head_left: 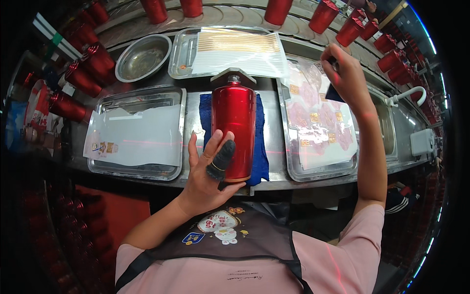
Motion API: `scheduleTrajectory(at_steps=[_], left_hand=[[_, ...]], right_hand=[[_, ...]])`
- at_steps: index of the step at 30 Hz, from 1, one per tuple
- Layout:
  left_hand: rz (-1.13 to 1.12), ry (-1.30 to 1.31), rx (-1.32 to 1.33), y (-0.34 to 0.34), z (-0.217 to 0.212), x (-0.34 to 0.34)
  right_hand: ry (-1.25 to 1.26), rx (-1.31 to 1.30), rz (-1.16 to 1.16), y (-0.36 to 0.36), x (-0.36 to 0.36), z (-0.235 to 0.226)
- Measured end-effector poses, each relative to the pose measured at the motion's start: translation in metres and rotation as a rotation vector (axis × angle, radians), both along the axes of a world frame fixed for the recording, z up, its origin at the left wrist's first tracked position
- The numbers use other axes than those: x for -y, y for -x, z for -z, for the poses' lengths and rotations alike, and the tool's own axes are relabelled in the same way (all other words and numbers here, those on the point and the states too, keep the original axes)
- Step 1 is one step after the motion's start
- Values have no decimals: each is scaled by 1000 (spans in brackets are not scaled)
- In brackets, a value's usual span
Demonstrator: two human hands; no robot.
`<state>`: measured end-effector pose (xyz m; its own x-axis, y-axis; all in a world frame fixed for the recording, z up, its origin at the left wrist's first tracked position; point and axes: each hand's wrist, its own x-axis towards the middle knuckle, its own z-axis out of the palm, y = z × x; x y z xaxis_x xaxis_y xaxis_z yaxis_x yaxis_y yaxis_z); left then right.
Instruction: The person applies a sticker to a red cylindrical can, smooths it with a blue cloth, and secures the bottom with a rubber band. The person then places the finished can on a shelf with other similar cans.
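Note:
A glossy red bottle (234, 127) lies on a blue cloth (261, 142), its neck against a metal rest (245, 76) and its base toward me. My left hand (208, 171) holds the base end, fingers along its left side and thumb under the bottom edge. One finger wears a black finger cover (223, 159). My right hand (345, 73) is raised above the right tray (320, 172), its fingers pinched together; what they hold is too small to make out. A dark flat piece (334, 94) shows beneath that hand. Wet transfer sheets with gold labels (313, 117) lie in this tray.
The left tray (181, 115) holds a white sheet (142, 137). Behind stand a metal bowl (143, 58) and a tray (180, 54) with a gold-striped sheet (240, 46). Red bottles (350, 30) line the conveyor (235, 17). A sink with a white faucet (409, 95) is at right.

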<state>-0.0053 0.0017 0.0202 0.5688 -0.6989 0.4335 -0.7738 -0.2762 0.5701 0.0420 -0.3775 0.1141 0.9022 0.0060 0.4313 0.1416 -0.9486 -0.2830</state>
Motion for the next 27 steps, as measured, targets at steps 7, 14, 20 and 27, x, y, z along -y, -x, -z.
scheduleTrajectory(at_steps=[7,14,20,27], left_hand=[[-119,-130,30,-1,11,0],[-131,-304,95,-5,25,-3],[-69,86,-216,-6,31,-4],[102,168,-515,-16,20,-18]], right_hand=[[64,-6,-173,59,-72,-66],[29,-57,-384,79,-115,-87],[-176,-174,-587,64,-140,-82],[-140,-339,-592,2,-154,-30]])
